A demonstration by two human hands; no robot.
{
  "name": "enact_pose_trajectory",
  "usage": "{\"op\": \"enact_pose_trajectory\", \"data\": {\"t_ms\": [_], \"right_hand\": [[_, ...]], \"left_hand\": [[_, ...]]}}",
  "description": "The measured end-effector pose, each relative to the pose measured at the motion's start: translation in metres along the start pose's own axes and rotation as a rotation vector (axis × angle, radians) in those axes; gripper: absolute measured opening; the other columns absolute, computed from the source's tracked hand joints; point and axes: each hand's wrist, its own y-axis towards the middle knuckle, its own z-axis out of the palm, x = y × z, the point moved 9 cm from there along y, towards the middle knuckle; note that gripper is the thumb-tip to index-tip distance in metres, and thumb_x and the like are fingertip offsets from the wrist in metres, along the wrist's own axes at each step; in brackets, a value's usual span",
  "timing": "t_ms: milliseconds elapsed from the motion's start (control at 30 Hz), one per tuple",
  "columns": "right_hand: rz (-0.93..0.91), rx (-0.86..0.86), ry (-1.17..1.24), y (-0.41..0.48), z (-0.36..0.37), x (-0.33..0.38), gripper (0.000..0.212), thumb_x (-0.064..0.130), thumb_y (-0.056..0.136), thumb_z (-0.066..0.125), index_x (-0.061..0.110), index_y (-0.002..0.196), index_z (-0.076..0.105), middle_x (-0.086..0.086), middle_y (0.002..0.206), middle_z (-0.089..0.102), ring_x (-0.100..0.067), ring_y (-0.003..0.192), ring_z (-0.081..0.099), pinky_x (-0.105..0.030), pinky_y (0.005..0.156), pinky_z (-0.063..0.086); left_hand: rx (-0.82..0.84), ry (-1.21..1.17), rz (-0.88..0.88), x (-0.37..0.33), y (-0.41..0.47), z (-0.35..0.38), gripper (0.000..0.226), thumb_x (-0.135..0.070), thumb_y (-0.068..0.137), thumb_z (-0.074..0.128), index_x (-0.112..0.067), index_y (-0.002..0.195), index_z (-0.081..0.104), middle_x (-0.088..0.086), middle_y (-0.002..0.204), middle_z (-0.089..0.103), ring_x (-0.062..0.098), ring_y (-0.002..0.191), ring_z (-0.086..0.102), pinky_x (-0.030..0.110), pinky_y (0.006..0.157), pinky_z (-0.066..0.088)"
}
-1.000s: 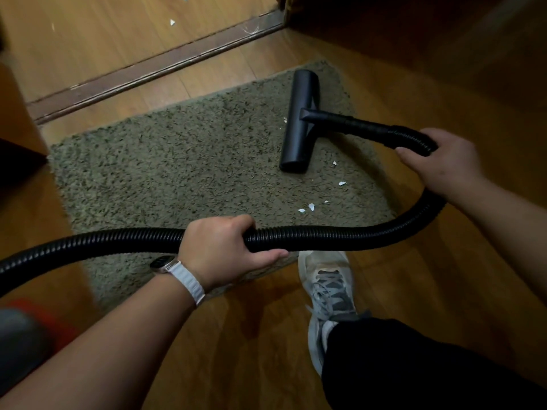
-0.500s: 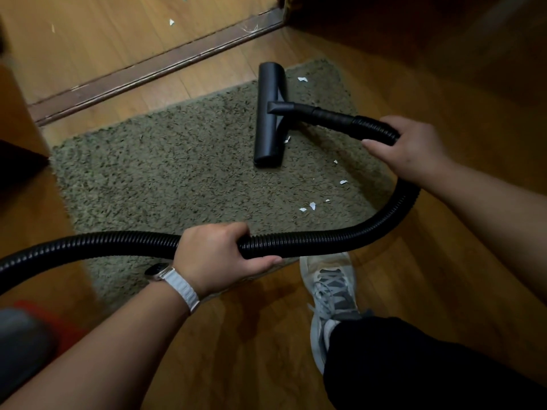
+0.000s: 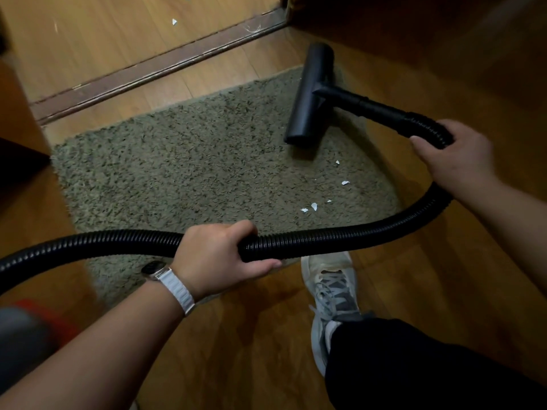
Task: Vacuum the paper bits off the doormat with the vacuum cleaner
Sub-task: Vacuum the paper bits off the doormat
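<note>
- The doormat [image 3: 177,167] lay on the wooden floor [image 3: 414,276]. The black vacuum head [image 3: 310,96] sat at the mat's one-o'clock corner, with its far tip out over bare boards.
- The right hand [image 3: 455,155] was clenched round the ribbed hose [image 3: 325,236] just behind the stiff tube. The left hand [image 3: 219,255] grasped the same hose mid-run, at six o'clock from the mat's middle.
- The paper bits [image 3: 314,206] lay scattered at about five o'clock from the head, between it and the loop of hose, and none touched the head.
- To do the stroke well, I would draw the head back toward five o'clock, flat on the pile and slow, so suction lifts the bits rather than pushing them along. The left hand should feed slack so the hose does not drag over them.
- The shaggy pile may hold small scraps, so overlapping passes seem wise.
- A grey shoe [image 3: 334,285] stood just off the mat's near edge at six o'clock, close to the pull path.
- A door sill [image 3: 148,72] ran along at eleven o'clock, with stray scraps [image 3: 174,22] beyond it, off the mat.
- A watch [image 3: 168,279] sat on the left wrist, and a blurred red object [image 3: 44,315] showed at eight o'clock.
</note>
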Motion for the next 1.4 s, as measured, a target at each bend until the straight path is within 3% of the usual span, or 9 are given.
{"op": "enact_pose_trajectory", "data": {"t_ms": [333,500,633,867,1033,1200,1400], "right_hand": [[-0.006,0.075,-0.007,0.021,0.025,0.013,0.030,0.040,0.092,0.064,0.021,0.115,0.065,-0.002,0.098,0.060,-0.018,0.087,0.055,-0.031,0.074,0.043],[-0.118,0.169,-0.060,0.021,0.045,0.038,0.030,0.042,0.091,0.065,0.025,0.116,0.065,-0.002,0.098,0.064,-0.023,0.090,0.059,-0.036,0.077,0.047],[-0.195,0.231,-0.118,0.017,0.058,0.058,0.030,0.042,0.090,0.066,0.029,0.117,0.063,0.002,0.096,0.062,-0.020,0.087,0.058,-0.031,0.069,0.041],[-0.120,0.098,-0.177,0.009,0.023,0.035,0.031,0.045,0.090,0.064,0.031,0.118,0.061,0.003,0.099,0.061,-0.019,0.091,0.057,-0.042,0.081,0.051],[0.009,-0.005,-0.134,-0.001,-0.003,-0.003,0.035,0.046,0.090,0.064,0.031,0.121,0.061,0.002,0.103,0.062,-0.019,0.093,0.058,-0.039,0.082,0.052],[0.029,0.105,-0.134,-0.006,0.008,-0.007,0.036,0.045,0.091,0.064,0.029,0.123,0.060,-0.001,0.103,0.061,-0.023,0.093,0.059,-0.039,0.079,0.051],[-0.145,0.231,-0.214,-0.016,0.034,0.025,0.034,0.044,0.090,0.064,0.030,0.121,0.061,0.004,0.089,0.060,-0.017,0.080,0.053,-0.034,0.067,0.044]], "left_hand": [[0.030,-0.014,-0.050,0.009,0.000,0.006,0.061,-0.084,0.071,0.046,-0.026,0.076,0.063,-0.010,0.050,0.056,0.013,0.044,0.058,0.024,0.039,0.043],[0.050,-0.017,-0.053,0.010,-0.002,0.009,0.062,-0.084,0.071,0.046,-0.026,0.079,0.064,-0.011,0.053,0.058,0.012,0.046,0.058,0.024,0.040,0.044],[0.058,-0.016,-0.044,0.010,-0.005,0.009,0.062,-0.083,0.071,0.047,-0.025,0.079,0.065,-0.011,0.053,0.059,0.012,0.046,0.060,0.026,0.040,0.046],[0.051,-0.008,-0.051,0.009,-0.004,0.010,0.058,-0.080,0.069,0.050,-0.025,0.079,0.066,-0.009,0.055,0.061,0.014,0.048,0.062,0.026,0.041,0.048],[0.034,0.006,-0.037,0.008,0.003,0.007,0.056,-0.079,0.070,0.050,-0.026,0.079,0.065,-0.010,0.053,0.060,0.012,0.046,0.060,0.023,0.040,0.044],[0.037,0.003,-0.025,0.005,0.003,0.008,0.056,-0.078,0.070,0.051,-0.025,0.079,0.065,-0.010,0.055,0.061,0.013,0.047,0.061,0.026,0.039,0.047],[0.053,0.021,-0.001,0.006,-0.006,0.011,0.055,-0.077,0.068,0.052,-0.025,0.079,0.066,-0.008,0.055,0.061,0.016,0.048,0.063,0.026,0.041,0.047]]}}
